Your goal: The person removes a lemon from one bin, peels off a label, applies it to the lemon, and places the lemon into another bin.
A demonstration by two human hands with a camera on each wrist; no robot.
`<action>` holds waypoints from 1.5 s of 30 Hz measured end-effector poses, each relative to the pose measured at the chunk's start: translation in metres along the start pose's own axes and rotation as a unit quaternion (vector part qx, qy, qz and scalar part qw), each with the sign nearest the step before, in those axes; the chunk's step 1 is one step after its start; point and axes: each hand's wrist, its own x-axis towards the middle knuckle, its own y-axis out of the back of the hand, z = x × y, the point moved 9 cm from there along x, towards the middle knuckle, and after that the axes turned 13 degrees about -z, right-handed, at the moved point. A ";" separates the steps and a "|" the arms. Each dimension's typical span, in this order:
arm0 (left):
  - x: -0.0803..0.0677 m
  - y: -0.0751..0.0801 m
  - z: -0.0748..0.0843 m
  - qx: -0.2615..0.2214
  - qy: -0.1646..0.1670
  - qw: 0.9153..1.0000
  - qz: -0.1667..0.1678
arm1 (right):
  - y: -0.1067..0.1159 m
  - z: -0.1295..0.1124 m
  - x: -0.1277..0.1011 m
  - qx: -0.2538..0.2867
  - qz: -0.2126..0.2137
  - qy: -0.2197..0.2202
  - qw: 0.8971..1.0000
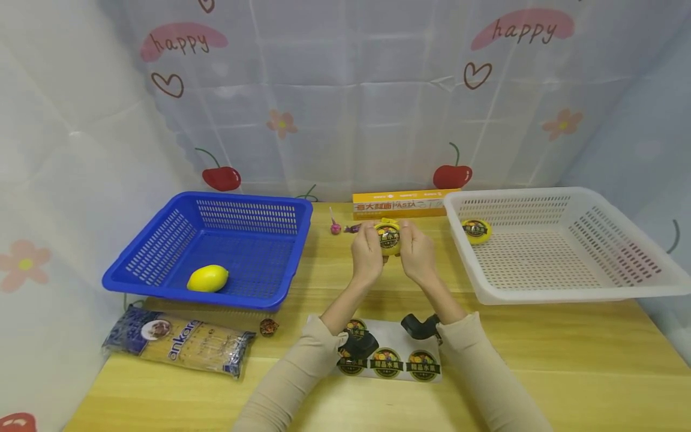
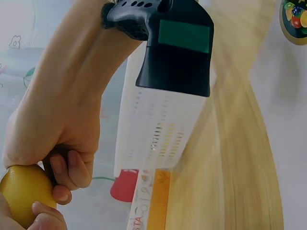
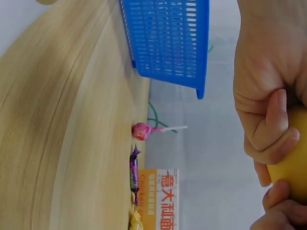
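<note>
Above the middle of the table, both hands hold a yellow lemon [image 1: 387,247] with a round dark fruit sticker facing the head camera. My left hand [image 1: 367,257] grips its left side and my right hand [image 1: 418,255] its right side, thumbs near the sticker's edges. In the left wrist view, curled fingers from both hands press round the lemon [image 2: 26,191]. Only part of the lemon [image 3: 291,155] shows in the right wrist view. Beneath the wrists lies a white sheet [image 1: 386,333] of round stickers, partly covered by the sleeves and black wrist cameras.
A blue basket [image 1: 254,258] at left holds a plain lemon [image 1: 208,278]. In the white basket [image 1: 561,294] at right sits a stickered lemon [image 1: 477,231]. Around them are bagged pasta [image 1: 183,343], a pasta box [image 1: 405,204], a lollipop [image 1: 335,228], a purple-wrapped candy [image 3: 134,175] and a small dark thing [image 1: 268,326].
</note>
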 end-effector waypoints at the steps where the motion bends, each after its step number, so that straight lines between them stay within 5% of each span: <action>1: 0.000 0.000 -0.001 -0.001 0.005 1.000 -0.001 | -0.001 0.001 0.000 0.003 -0.007 -0.004 1.000; 6: 0.000 0.001 -0.003 0.003 0.019 1.000 -0.008 | -0.003 0.007 0.000 0.036 -0.037 -0.031 0.998; 14: 0.001 0.002 0.009 0.040 -0.015 0.999 -0.017 | -0.003 0.005 -0.002 0.056 -0.050 -0.069 0.995; 19: 0.001 0.006 0.007 0.030 -0.003 0.999 -0.024 | -0.010 -0.001 0.000 0.042 -0.075 -0.053 0.995; 23: 0.001 0.009 0.005 -0.004 0.013 0.999 -0.039 | -0.011 0.003 0.001 0.083 -0.075 -0.056 0.992; 33: 0.001 0.013 0.012 -0.049 0.024 0.997 -0.059 | -0.011 0.010 -0.003 0.254 -0.149 -0.147 0.944; 40: 0.000 0.010 0.020 0.015 0.006 0.997 -0.072 | -0.006 -0.004 -0.003 0.190 -0.119 -0.113 0.968; 45: -0.008 0.022 0.026 0.054 0.040 0.993 -0.096 | -0.003 0.004 -0.005 0.224 -0.117 -0.141 0.957</action>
